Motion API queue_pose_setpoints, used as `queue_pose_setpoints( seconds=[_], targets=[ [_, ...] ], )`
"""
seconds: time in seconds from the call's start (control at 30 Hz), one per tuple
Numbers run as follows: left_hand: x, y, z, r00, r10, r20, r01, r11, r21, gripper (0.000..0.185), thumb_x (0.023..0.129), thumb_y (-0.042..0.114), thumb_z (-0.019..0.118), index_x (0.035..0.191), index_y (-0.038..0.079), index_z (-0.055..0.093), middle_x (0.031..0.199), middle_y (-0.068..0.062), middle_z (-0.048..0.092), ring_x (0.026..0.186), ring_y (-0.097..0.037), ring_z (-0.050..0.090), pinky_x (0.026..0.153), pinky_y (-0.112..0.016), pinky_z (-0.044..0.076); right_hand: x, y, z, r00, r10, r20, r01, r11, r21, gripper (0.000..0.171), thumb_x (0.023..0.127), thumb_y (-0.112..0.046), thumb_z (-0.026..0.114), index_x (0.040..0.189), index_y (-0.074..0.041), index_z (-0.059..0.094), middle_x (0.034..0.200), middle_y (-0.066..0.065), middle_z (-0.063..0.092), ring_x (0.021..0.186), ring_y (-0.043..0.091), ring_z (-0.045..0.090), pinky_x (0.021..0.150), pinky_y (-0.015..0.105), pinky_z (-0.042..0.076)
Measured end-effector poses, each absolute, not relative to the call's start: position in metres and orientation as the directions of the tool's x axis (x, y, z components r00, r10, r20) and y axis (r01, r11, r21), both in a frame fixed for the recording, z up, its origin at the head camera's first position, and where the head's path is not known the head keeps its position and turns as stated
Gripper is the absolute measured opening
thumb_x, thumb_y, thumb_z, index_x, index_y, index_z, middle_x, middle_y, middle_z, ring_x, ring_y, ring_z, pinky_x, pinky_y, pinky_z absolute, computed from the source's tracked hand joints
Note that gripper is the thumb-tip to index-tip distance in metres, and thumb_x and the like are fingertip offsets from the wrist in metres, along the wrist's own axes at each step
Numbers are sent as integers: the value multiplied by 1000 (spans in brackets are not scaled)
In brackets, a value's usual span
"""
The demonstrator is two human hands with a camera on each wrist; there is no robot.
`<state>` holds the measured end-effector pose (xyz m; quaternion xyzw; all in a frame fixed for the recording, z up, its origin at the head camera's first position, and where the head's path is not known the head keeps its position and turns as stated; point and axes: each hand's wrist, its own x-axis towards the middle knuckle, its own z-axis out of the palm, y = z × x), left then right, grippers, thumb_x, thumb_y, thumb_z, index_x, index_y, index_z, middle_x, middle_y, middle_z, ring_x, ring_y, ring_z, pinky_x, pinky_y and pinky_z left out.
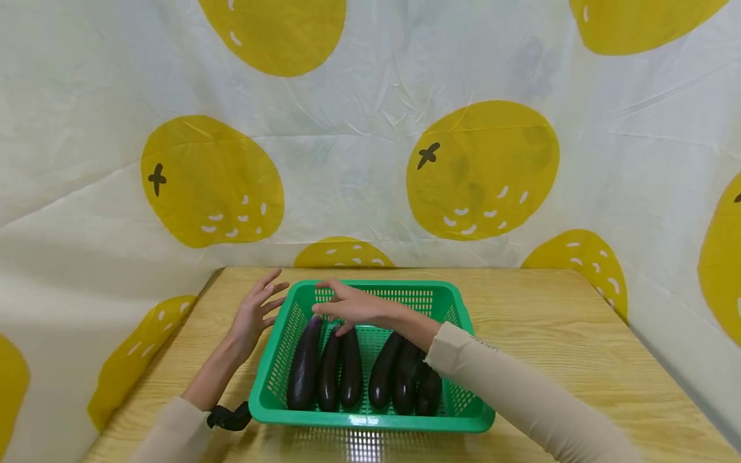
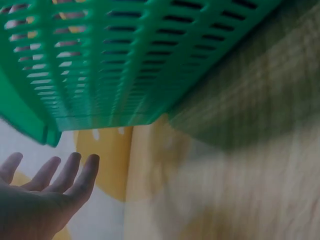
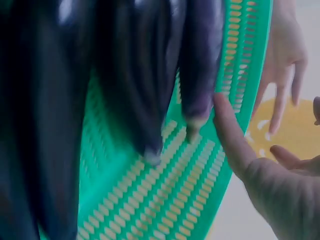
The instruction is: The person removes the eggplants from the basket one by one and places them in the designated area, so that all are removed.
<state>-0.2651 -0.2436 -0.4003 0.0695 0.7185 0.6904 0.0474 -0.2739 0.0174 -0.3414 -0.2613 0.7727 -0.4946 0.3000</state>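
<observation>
A green plastic basket (image 1: 370,421) with slotted walls holds dark purple eggplants, three on the left and three on the right. My right hand (image 1: 353,307) reaches across above the basket, fingers spread and nothing gripped. In the right wrist view its thumb (image 3: 232,132) is close beside the stem end of the leftmost eggplant (image 3: 201,65). Outside the basket's left wall, my left hand (image 1: 250,319) is raised with its fingers apart. The left wrist view shows that hand (image 2: 50,195) below the basket's slotted side (image 2: 120,65), holding nothing.
The basket stands on a light wooden table (image 1: 556,321), with bare wood to its right. Behind hangs a white cloth (image 1: 347,186) printed with yellow fruit. A black strap (image 1: 229,418) is by the left wrist, at the basket's front left corner.
</observation>
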Motion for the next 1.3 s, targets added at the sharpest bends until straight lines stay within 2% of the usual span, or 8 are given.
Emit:
queue_pose_setpoints(
  seconds=[0.17, 0.33, 0.5, 0.63, 0.8, 0.93, 1.17, 1.3],
  targets=[
    [-266, -233, -407, -980, 197, -28, -31, -9, 999, 61, 110, 50, 36, 166, 28, 21, 170, -13, 23, 149, -40, 32, 108, -47, 42, -270, 11, -350, -690, -656, -305, 83, 347, -934, 69, 106, -34, 60, 163, -16, 26, 157, 25, 42, 136, 47, 53, 89, 54, 59],
    [-267, -226, -410, -976, 204, -72, -90, -83, 992, 55, 112, 47, 33, 164, 30, 25, 171, -9, 18, 150, -37, 31, 97, -37, 51, -267, 6, -360, -671, -652, -353, 177, 321, -930, 69, 104, -29, 62, 162, -14, 26, 153, 31, 40, 126, 46, 60, 86, 53, 60],
    [-265, -224, -411, -977, 195, -89, -108, -85, 991, 53, 113, 48, 29, 163, 32, 27, 160, -10, 36, 129, -28, 54, 92, -34, 54, -266, 1, -368, -653, -658, -375, 199, 328, -923, 67, 104, -25, 63, 161, -12, 30, 148, 32, 43, 118, 41, 64, 86, 51, 61],
    [-268, -223, -412, -979, 187, -80, -96, -77, 992, 52, 114, 44, 28, 164, 30, 29, 155, -11, 44, 118, -19, 61, 93, -30, 53, -267, -2, -370, -647, -659, -384, 199, 340, -919, 64, 103, -24, 64, 158, -10, 35, 146, 30, 47, 118, 40, 64, 92, 50, 59],
    [-272, -223, -413, -982, 189, -15, -15, -1, 1000, 51, 115, 28, 26, 165, 17, 27, 170, -7, 27, 144, -19, 39, 108, -20, 37, -268, -8, -371, -631, -673, -385, 171, 364, -916, 57, 103, -23, 63, 154, -5, 46, 149, 21, 51, 122, 40, 60, 99, 49, 56],
    [-273, -224, -416, -983, 182, 20, 27, 36, 999, 52, 114, 19, 26, 165, 12, 28, 174, -6, 20, 158, -22, 17, 117, -25, 21, -267, -10, -373, -630, -673, -387, 155, 379, -912, 53, 104, -24, 62, 152, -6, 50, 150, 17, 53, 124, 39, 59, 100, 49, 55],
    [-271, -225, -420, -980, 196, -33, -33, 4, 999, 53, 112, 19, 25, 165, 18, 29, 174, -3, 19, 157, -24, 21, 107, -16, 34, -267, -11, -378, -603, -703, -377, 179, 341, -923, 47, 105, -20, 61, 151, -19, 54, 152, 14, 51, 129, 39, 58, 104, 52, 52],
    [-270, -224, -420, -980, 187, -74, -78, -15, 997, 53, 112, 22, 26, 165, 23, 30, 174, -2, 19, 156, -24, 22, 118, -31, 29, -266, -12, -382, -569, -735, -369, 187, 321, -928, 47, 105, -15, 60, 152, -19, 53, 151, 17, 51, 130, 38, 59, 108, 53, 49]
  ],
)
